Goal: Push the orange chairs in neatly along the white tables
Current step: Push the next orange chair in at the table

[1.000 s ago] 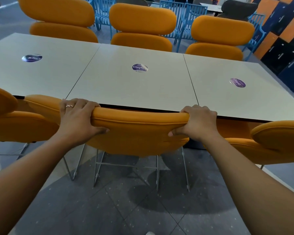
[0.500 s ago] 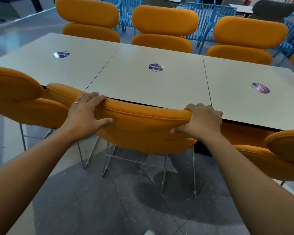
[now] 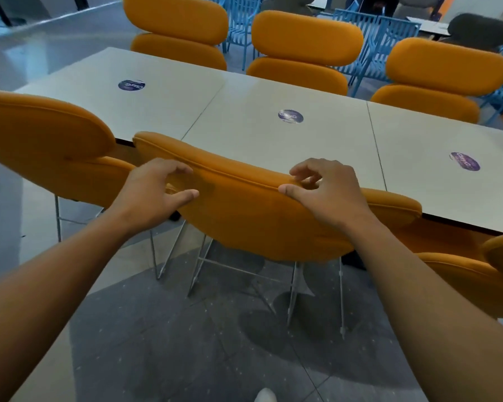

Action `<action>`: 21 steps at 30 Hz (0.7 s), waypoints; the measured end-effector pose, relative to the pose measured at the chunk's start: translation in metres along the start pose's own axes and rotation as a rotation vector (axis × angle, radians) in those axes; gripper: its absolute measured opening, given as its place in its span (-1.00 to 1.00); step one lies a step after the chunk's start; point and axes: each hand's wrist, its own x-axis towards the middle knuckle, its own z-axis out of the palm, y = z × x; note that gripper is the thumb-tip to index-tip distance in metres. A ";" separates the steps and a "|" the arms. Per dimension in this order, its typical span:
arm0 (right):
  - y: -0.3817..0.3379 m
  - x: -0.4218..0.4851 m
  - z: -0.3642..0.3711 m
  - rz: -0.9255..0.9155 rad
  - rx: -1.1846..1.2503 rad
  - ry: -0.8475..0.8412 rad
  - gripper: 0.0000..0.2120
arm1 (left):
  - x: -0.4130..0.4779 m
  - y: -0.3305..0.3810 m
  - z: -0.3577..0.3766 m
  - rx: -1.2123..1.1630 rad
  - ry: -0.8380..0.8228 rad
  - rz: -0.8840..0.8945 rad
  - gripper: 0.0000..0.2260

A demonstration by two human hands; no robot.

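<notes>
Down by the feet, a white shoe (image 3: 265,396) is peeking in over the grey floor (image 3: 163,358), and both bare arms are reaching forward. Left hand (image 3: 154,192) and right hand (image 3: 323,192) are hovering well apart at the top edge of the middle chair (image 3: 244,224), fingers loosely curled and clamping nothing. The right thumb is sitting just at the seam; whether the left thumb is touching the cushion, I cannot tell. That chair is sitting tucked in, its back overlapping the near edge of the white tables (image 3: 273,146), so this one is looking done. Either side, the left chair (image 3: 41,146) and the right chair (image 3: 462,274) are waiting. The left one is standing nearer us, so it is probably calling for a sidestep, a two-handed hold on its back and a straight push. Across the tables, three orange chairs (image 3: 305,47) are lining the far side, close against the edge, with blue chairs (image 3: 372,39) behind them.
</notes>
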 end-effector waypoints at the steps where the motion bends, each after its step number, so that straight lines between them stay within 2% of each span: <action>1: -0.014 0.001 0.008 -0.011 0.020 -0.017 -0.67 | -0.005 -0.011 -0.008 -0.005 -0.013 -0.001 -0.59; 8: -0.091 0.003 0.091 -0.026 -0.014 -0.255 -0.68 | -0.041 -0.101 -0.068 -0.012 -0.041 -0.077 -0.59; 14: -0.153 0.007 0.162 -0.036 -0.002 -0.334 -0.66 | -0.072 -0.182 -0.117 -0.053 -0.075 -0.129 -0.60; 21: -0.224 0.022 0.212 -0.079 0.028 -0.424 -0.66 | -0.093 -0.256 -0.163 -0.005 -0.017 -0.184 -0.59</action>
